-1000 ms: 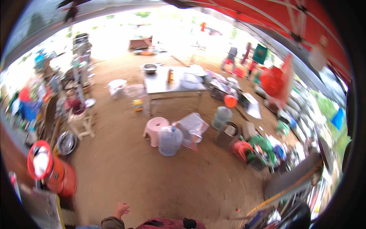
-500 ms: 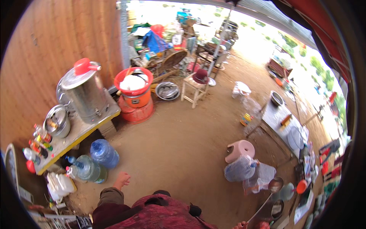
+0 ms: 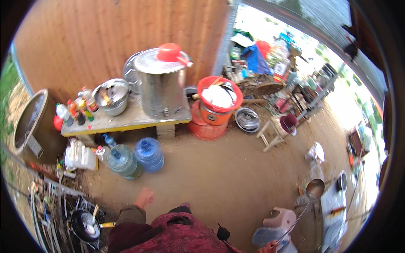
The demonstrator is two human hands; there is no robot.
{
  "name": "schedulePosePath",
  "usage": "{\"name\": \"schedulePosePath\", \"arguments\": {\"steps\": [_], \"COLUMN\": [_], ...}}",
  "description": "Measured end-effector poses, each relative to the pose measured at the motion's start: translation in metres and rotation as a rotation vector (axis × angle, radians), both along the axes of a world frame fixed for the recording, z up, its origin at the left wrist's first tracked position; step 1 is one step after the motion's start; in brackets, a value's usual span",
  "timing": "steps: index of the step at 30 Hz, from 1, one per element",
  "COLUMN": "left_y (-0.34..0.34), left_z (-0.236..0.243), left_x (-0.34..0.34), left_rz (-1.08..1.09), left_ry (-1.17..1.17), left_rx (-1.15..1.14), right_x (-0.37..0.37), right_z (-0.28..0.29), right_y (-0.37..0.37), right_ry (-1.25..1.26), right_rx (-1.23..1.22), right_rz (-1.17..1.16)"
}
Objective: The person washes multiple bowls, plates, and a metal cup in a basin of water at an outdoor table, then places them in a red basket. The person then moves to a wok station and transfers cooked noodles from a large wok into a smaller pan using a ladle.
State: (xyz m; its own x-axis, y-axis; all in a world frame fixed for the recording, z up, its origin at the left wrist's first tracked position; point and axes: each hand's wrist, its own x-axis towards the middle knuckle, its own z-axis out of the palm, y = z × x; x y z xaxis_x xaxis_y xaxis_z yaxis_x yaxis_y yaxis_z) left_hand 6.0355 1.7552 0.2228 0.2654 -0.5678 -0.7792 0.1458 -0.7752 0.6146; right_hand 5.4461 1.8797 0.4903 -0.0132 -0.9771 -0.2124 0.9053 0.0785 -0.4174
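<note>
Dirt yard kitchen, seen from above, w/ a rust-brown wall (image 3: 105, 38) behind. Biggest first: we stand on bare earth facing a low bench (image 3: 126, 120) that carries a tall steel pot (image 3: 162, 86) topped by a red scoop (image 3: 171, 52), a smaller steel pot (image 3: 112, 97) and a row of sauce bottles (image 3: 78, 109). Right of the bench, a red bucket (image 3: 219, 99) sits on an orange stove (image 3: 209, 124); below the bench stand two blue water jugs (image 3: 135, 158). A black pan (image 3: 84, 225) w/ something pale in it sits bottom left; a pink stool (image 3: 280, 219) lower right.

Our right hand (image 3: 268, 248), barely in view at the bottom edge, is closed round the handle end of a long steel ladle (image 3: 301, 211). Ladle's long axis runs diagonally, handle low by our hip, bowl (image 3: 315, 188) up and to the right, out over the ground near a table. We can't tell if the bowl holds anything. Our left hand (image 3: 144, 197) hangs free toward the jugs, fingers loosely spread, holding nothing.

Progress, as we judge it: ladle is picked up and carried; no scooping or stirring shows yet, and the big pot is lidded.
</note>
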Motion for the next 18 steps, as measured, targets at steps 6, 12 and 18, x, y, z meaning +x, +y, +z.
{"name": "schedulePosePath", "arguments": {"steps": [6, 12, 18], "left_y": [-0.077, -0.139, -0.190], "left_z": [0.073, 0.161, 0.227], "left_x": [-0.005, -0.053, -0.128], "left_rz": [0.047, -0.079, -0.330], "left_ry": [0.132, 0.417, 0.484], "left_rx": [-0.117, -0.338, -0.537], "right_x": [0.020, 0.065, 0.155], "right_z": [0.006, 0.018, 0.039], "right_y": [-0.129, -0.262, -0.387], "right_ry": [0.022, 0.095, 0.453], "right_rx": [-0.007, -0.114, -0.247], "right_rz": [0.275, 0.645, 0.983]}}
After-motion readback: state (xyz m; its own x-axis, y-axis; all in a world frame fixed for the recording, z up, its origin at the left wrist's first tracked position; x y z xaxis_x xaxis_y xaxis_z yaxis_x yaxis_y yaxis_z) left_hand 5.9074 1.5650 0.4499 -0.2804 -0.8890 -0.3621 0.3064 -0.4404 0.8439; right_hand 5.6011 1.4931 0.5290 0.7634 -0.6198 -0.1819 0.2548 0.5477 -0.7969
